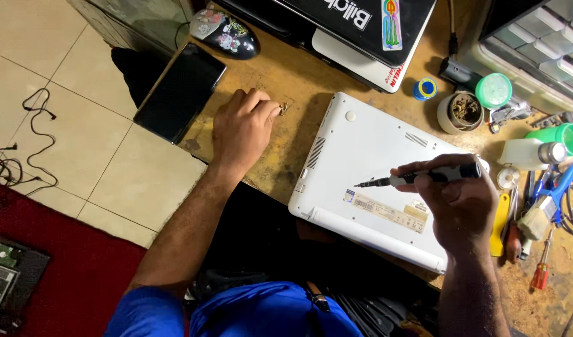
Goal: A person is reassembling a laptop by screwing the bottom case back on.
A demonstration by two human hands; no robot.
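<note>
Fingers (271,112) pinch a screw (284,107) beside the laptop (374,156) edge.

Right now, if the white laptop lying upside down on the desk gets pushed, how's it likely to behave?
The white laptop looks like a rigid slab, so it would probably slide in one piece rather than flex. Its near edge seems to overhang the wooden desk, so a push toward the person might tip it off. The right hand holds a screwdriver over it; the smooth shell may be slippery.
</note>
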